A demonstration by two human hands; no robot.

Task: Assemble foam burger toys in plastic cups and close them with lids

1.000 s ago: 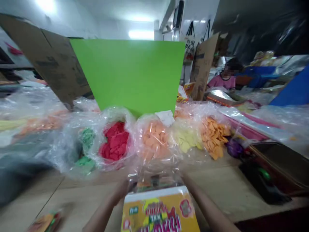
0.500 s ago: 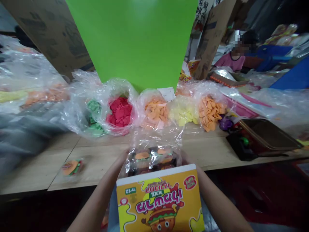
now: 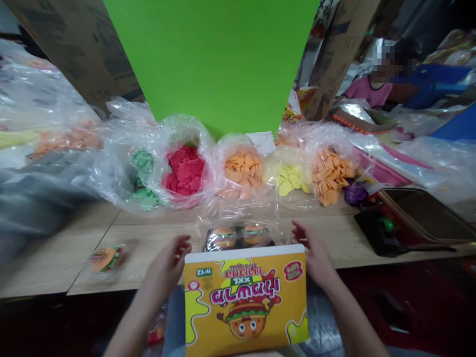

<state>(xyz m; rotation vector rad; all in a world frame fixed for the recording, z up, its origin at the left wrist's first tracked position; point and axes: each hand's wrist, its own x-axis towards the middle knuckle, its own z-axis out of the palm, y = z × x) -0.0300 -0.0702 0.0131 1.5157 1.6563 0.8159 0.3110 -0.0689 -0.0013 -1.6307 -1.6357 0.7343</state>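
In front of me stands a yellow cardboard box, its printed lid (image 3: 247,302) hanging open toward me with a cartoon burger on it. Inside, burger-shaped candies (image 3: 224,237) sit in a dark tray beneath clear plastic film (image 3: 275,225). My left hand (image 3: 176,258) is just left of the box, fingers loosely bent and apart, holding nothing. To the right of the box, my right hand (image 3: 309,248) is also open, fingers toward the film but off the box. A single wrapped burger candy (image 3: 106,260) lies on the wooden table at the left.
Behind the box, clear bags hold green pieces (image 3: 143,168), red pieces (image 3: 186,171), orange pieces (image 3: 243,168) and yellow pieces (image 3: 292,179). A green panel (image 3: 211,64) rises behind them. A dark-red container (image 3: 412,218) stands right; a person in pink (image 3: 368,91) sits beyond.
Both hands have come away from the box sides and moved outward, letting go of it. The burger tray sits lower behind the lid, and the view has shifted slightly.
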